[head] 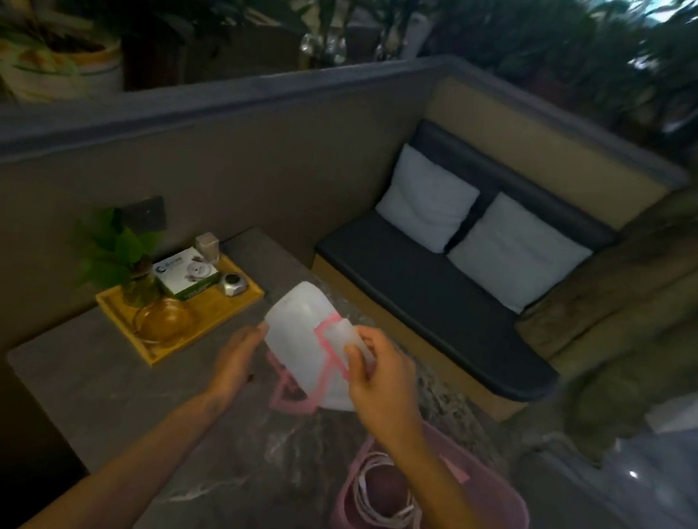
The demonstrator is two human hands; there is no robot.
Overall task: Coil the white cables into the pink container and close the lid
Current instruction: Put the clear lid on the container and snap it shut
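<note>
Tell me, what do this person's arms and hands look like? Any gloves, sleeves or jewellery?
Both are bare. The left hand and right hand wear no gloves, and no rings, watch or bracelet show. No sleeve covers either forearm as far as the picture reaches. The picture is dim and a bit blurred, so fine marks cannot be told.

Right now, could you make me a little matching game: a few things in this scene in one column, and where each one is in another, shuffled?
Things:
1. lid
2. white cables
3. glass ashtray
4. white cushions

Places:
A. on the dark bench
B. in the pink container
C. held in both hands
D. on the wooden tray

Pairs: 1-C, 2-B, 3-D, 4-A
</note>
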